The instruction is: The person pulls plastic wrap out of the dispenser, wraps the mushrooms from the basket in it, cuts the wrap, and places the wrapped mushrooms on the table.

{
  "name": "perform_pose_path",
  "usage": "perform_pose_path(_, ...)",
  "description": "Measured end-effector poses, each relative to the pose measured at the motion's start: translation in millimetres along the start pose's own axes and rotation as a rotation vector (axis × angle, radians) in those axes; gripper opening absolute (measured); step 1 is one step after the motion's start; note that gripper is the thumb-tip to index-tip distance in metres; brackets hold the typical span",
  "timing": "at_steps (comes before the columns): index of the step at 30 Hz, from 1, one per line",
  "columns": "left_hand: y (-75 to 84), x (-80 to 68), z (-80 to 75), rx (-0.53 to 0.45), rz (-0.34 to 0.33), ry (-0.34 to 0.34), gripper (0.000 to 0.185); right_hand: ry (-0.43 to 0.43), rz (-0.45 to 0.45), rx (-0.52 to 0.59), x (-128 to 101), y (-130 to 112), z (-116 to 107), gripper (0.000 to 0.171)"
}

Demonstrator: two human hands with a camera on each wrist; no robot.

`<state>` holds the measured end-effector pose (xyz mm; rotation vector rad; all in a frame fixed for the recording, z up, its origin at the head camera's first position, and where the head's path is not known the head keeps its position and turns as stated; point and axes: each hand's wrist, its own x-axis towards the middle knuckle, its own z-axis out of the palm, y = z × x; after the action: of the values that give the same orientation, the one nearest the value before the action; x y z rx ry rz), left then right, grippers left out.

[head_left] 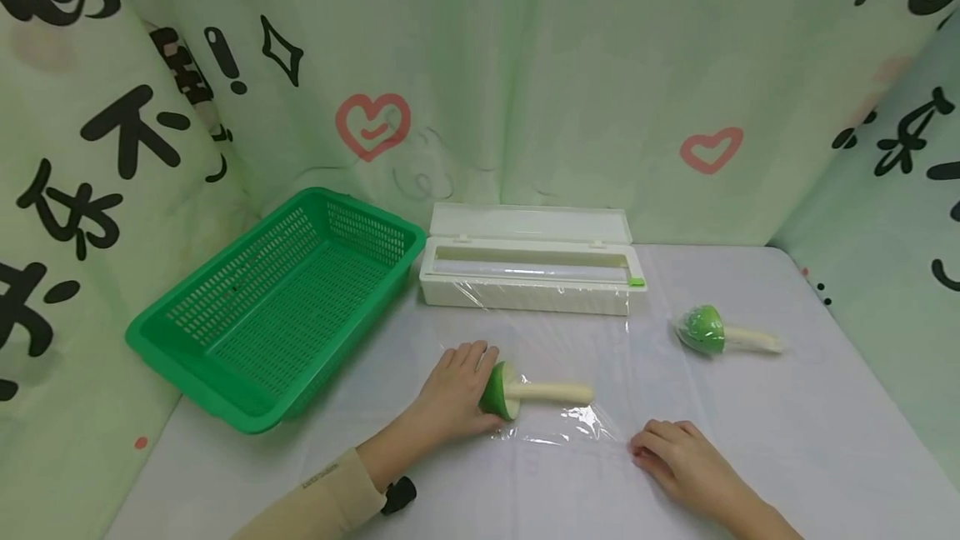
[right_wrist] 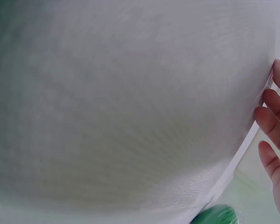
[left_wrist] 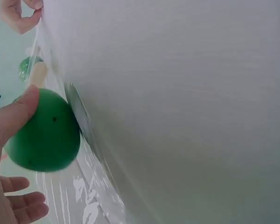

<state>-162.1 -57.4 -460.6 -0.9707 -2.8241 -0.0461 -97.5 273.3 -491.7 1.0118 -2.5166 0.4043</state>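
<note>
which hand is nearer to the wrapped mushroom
Right. The right hand is on the person's side of the wrapped mushroom, not touching it; the left hand is farther off to its left, holding the other mushroom.

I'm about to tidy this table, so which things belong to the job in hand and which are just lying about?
In the job:
mushroom, cap held by the left hand
clear film, edge pinched by the right hand
open film box

Apparently lying by:
wrapped mushroom, probably already done
green basket, untouched; perhaps wanted later
</note>
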Motion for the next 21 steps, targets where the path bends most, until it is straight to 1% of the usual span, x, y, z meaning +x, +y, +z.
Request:
perform_pose_path(3, -7.1, -13.7, -0.6, 0.026, 0.014, -0.020, 0.081, 0.005, -0.007, 0.007, 0.7, 0.3, 1.4, 0.021)
perform_pose_path(6, -16.2, -28.1, 3.2, 0.061, 0.044, -0.082, 0.068, 0.008, -0.008, 0.005, 1.4, 0.7, 1.9, 0.029)
perform_pose_path(8, -22.8, -37.2, 5.9, 0.056, 0.063, -0.130, 0.059, 0.007, -0.006, 0.004, 1.7, 0.3, 1.7, 0.033)
perform_pose_path(10, -29.3, -44.7, 8.9, 0.045, 0.089, -0.157, 0.049, 0.008, -0.008, 0.004, 2.1, -0.3, 1.7, 0.038)
perform_pose_path(11, -31.9, -47.5, 9.7, 0.041, 0.105, -0.158, 0.043, 0.009, -0.009, 0.005, 2.3, -0.4, 1.7, 0.038)
perform_pose_path(14, -36.7, -52.2, 10.4, 0.042, 0.165, -0.123, 0.023, 0.015, -0.011, 0.007, 2.5, -0.6, 2.0, 0.040)
perform_pose_path(17, -39.3, -53.6, 12.1, 0.081, 0.222, -0.049, 0.010, 0.018, -0.010, 0.002, 2.5, -0.4, 2.1, 0.042)
perform_pose_path(19, -40.5, -53.7, 13.0, 0.098, 0.255, 0.001, 0.005, 0.016, -0.008, -0.006, 2.6, -0.4, 2.0, 0.045)
perform_pose_path(21, -41.4, -53.9, 13.3, 0.114, 0.282, 0.048, 0.006, 0.010, -0.010, -0.020, 2.7, -0.1, 1.9, 0.047)
